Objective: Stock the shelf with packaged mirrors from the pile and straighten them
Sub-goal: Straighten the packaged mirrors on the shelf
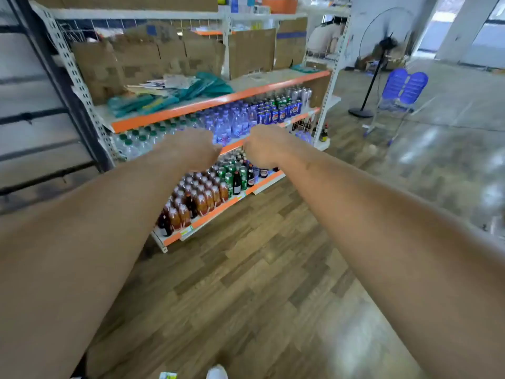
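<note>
Both arms stretch out in front of me toward a shop shelf unit point(218, 101). My left hand point(188, 150) and my right hand point(263, 147) are side by side at mid-frame, fingers curled into fists, holding nothing that I can see. Teal and clear packaged items point(169, 91), probably the mirrors, lie in a loose pile on the orange-edged upper shelf, beyond and above both hands. The picture is blurred by motion.
Flattened cardboard boxes point(153, 58) lean at the back of that shelf. Lower shelves hold water bottles point(232, 121), cans point(281, 108) and juice bottles point(202, 198). A standing fan point(382, 50) and a blue chair point(404, 86) are at right on wood flooring. A person point(325, 36) crouches behind.
</note>
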